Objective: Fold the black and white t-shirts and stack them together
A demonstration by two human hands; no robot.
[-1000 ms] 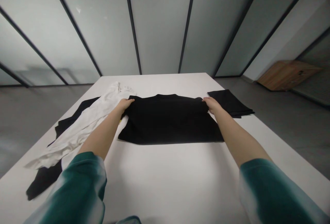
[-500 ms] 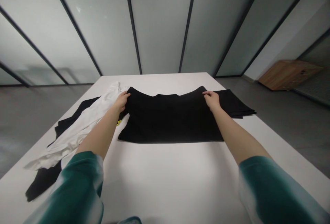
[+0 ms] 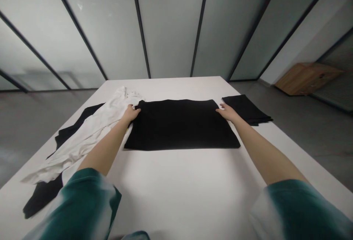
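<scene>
A black folded garment lies flat in a wide rectangle on the white table. At its left edge, near the far corner, is my left hand, fingers apart and the tips touching the cloth. My right hand sits by the opposite edge, also with fingers parted, its tips at the cloth's border. Neither hand grips the fabric. Just right of my right hand rests a stack of folded black cloth. Beside my left hand and forearm lies a crumpled white garment.
Other black clothing sticks out from under the white garment along the table's left side. Beyond the table's far edge stands a frosted glass wall with dark frames. A wooden cabinet is on the floor at far right.
The garment's far edge, held up at both corners before, has come down flat on the table. My hands have lowered with it and let go of the corners.
</scene>
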